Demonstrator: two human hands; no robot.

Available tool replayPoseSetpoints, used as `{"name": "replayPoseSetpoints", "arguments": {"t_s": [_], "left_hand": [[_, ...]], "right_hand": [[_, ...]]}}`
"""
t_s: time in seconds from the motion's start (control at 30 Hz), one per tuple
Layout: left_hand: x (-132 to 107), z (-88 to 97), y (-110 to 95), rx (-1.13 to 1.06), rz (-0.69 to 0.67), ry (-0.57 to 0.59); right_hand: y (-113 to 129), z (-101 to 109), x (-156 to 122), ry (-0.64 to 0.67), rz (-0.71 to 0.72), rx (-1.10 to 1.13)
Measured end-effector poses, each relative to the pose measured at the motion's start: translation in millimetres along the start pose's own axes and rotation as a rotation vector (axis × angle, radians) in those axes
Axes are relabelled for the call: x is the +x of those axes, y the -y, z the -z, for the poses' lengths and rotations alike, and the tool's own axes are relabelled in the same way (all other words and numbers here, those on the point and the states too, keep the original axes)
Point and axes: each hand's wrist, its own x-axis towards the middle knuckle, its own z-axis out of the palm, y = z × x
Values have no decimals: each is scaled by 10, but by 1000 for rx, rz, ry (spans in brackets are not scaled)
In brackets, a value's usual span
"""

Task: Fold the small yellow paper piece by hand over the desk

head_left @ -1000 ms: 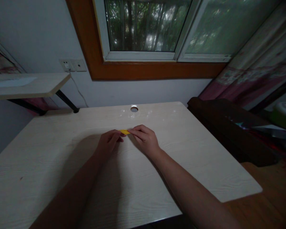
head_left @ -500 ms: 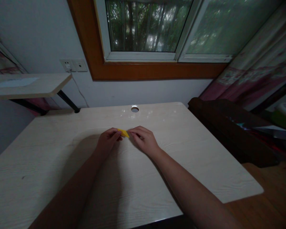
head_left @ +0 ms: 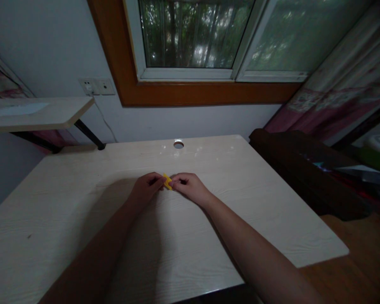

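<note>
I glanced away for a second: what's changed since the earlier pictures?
The yellow piece has turned from mostly crosswise to steeper. The right hand shifted slightly down in view. The left hand kept hold; the desk stayed put.

Single head-worn view: looks from above the near edge of the desk [head_left: 281,211], facing forward and down; desktop close, window [head_left: 196,38] farther off.

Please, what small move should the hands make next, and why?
Perhaps press the small yellow piece gently with the right hand while the left hand steadies it, because both hands appear to pinch it from opposite sides.
</note>
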Motion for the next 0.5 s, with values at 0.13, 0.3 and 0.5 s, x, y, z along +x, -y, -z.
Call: {"name": "replayPoseSetpoints", "arguments": {"t_s": [0.13, 0.3, 0.5], "left_hand": [[1, -3, -9, 58, -58, 26], [9, -4, -7, 134, -104, 34], [17, 12, -32, 114, -101, 44]], "right_hand": [[-1, 8, 5, -17, -14, 31], [9, 3, 3, -10, -1, 63], [19, 2, -1, 15, 7, 59]]}}
